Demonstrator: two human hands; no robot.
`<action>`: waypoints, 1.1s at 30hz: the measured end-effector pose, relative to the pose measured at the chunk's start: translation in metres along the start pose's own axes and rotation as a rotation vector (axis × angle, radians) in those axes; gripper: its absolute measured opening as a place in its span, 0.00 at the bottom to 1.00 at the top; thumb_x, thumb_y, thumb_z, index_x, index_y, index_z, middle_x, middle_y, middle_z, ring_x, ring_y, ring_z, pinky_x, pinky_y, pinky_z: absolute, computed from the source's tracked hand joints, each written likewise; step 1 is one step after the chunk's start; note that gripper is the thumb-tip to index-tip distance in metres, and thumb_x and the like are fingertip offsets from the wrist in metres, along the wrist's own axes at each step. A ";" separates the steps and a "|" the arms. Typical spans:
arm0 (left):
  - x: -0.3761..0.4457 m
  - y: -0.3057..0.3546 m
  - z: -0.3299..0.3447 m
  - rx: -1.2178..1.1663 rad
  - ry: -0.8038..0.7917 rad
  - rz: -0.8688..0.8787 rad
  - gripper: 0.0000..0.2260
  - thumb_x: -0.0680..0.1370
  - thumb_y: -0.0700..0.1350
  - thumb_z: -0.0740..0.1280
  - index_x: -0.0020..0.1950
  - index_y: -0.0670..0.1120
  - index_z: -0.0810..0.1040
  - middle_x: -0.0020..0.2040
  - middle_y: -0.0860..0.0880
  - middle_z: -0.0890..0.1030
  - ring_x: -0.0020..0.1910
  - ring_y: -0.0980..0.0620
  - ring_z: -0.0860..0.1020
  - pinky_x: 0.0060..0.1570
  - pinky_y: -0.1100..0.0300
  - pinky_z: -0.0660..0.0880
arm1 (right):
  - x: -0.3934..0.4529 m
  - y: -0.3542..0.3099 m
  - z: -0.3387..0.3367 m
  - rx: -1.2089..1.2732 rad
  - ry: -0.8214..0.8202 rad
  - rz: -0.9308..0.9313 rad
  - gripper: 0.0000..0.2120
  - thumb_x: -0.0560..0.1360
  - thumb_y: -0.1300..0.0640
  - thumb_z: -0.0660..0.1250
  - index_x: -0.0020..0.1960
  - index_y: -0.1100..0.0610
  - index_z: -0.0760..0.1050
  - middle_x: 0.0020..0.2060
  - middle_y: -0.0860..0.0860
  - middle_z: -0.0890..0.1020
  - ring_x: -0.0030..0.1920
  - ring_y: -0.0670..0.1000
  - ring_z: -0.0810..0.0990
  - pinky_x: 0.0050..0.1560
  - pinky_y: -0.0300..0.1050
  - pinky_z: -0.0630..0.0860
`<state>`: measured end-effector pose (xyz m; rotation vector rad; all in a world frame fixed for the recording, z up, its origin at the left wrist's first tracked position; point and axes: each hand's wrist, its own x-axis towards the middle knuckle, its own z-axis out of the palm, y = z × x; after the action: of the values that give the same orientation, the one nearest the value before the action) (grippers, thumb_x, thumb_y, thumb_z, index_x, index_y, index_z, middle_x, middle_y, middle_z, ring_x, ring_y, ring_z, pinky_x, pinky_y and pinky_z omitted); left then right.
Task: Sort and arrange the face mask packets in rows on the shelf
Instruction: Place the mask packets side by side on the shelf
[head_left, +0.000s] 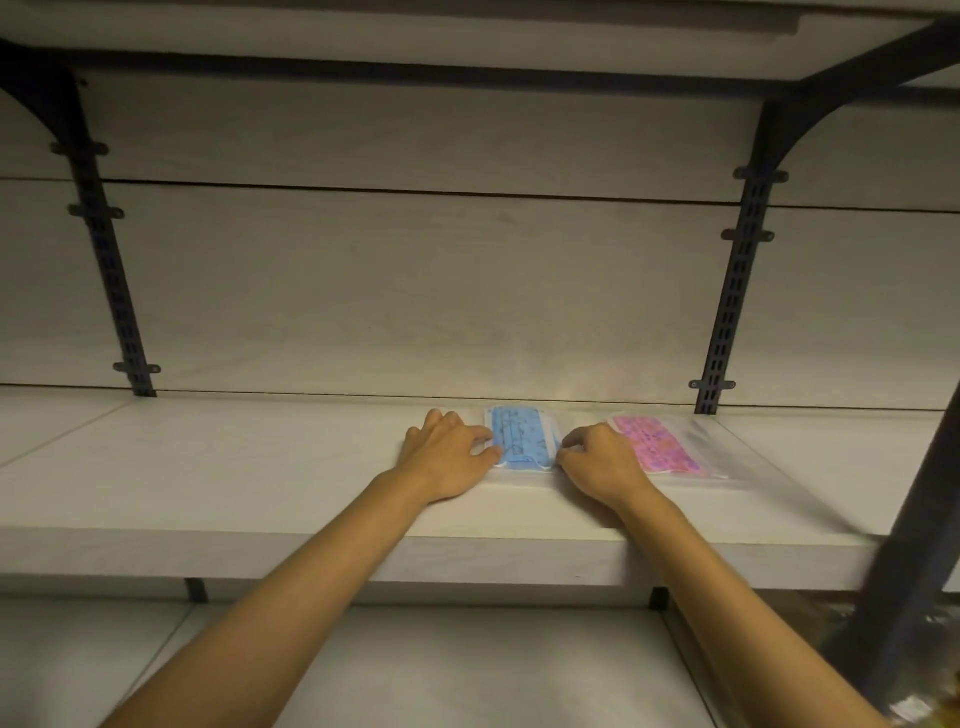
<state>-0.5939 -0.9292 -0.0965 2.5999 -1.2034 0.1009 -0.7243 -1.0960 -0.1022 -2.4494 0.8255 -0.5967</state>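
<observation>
Two face mask packets are lying flat on the pale shelf (260, 467), close to its back wall (415, 291) and right of centre. The blue packet (522, 439) is sitting between the person's two hands, with its long axis running from the front of the shelf toward the back wall and leaning slightly rightward at the near end. The pink packet (657, 446) is lying just to the right of it, apart from the blue one, its long axis also running front to back but angling further right toward the near end; its clear wrapper is spreading out to the right as a faint, hard-to-read sheet.

The left hand (447, 457) is resting on the shelf at the blue packet's left edge, its fingers (480, 434) curling and pinching that edge with the thumb. The right hand (600, 460) is doing the same at the packet's right edge, fingers (571, 441) bent down onto it. The right hand is covering the near left corner of the pink packet, so whether it is touching that one cannot be told.

Printing on both packets is too blurred to read. A dark upright post (904, 571) is cutting across the right side, smeared by motion, and hiding the shelf's right end. Two black slotted brackets (737, 270) are running up the back wall.
</observation>
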 end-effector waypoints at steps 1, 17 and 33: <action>-0.001 0.001 0.000 0.000 0.004 -0.003 0.23 0.80 0.65 0.53 0.72 0.61 0.71 0.66 0.47 0.73 0.69 0.44 0.64 0.63 0.46 0.67 | 0.000 0.000 0.000 -0.001 0.005 -0.002 0.12 0.73 0.61 0.65 0.49 0.67 0.82 0.48 0.62 0.84 0.49 0.61 0.81 0.50 0.55 0.79; -0.070 -0.042 -0.056 -0.060 0.150 -0.005 0.20 0.78 0.61 0.61 0.68 0.58 0.73 0.64 0.54 0.78 0.61 0.50 0.76 0.61 0.53 0.70 | -0.036 -0.052 -0.005 0.034 0.008 -0.217 0.20 0.76 0.52 0.67 0.66 0.56 0.77 0.65 0.52 0.78 0.63 0.54 0.77 0.60 0.47 0.73; -0.261 -0.206 -0.126 -0.061 0.330 -0.006 0.15 0.80 0.56 0.61 0.65 0.57 0.74 0.62 0.55 0.77 0.56 0.54 0.77 0.58 0.51 0.75 | -0.197 -0.282 0.103 0.097 -0.052 -0.530 0.14 0.74 0.50 0.66 0.59 0.46 0.78 0.55 0.44 0.81 0.52 0.44 0.80 0.54 0.46 0.77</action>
<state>-0.6020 -0.5752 -0.0666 2.4124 -1.0605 0.4642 -0.6883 -0.7399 -0.0720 -2.5801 0.1097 -0.7310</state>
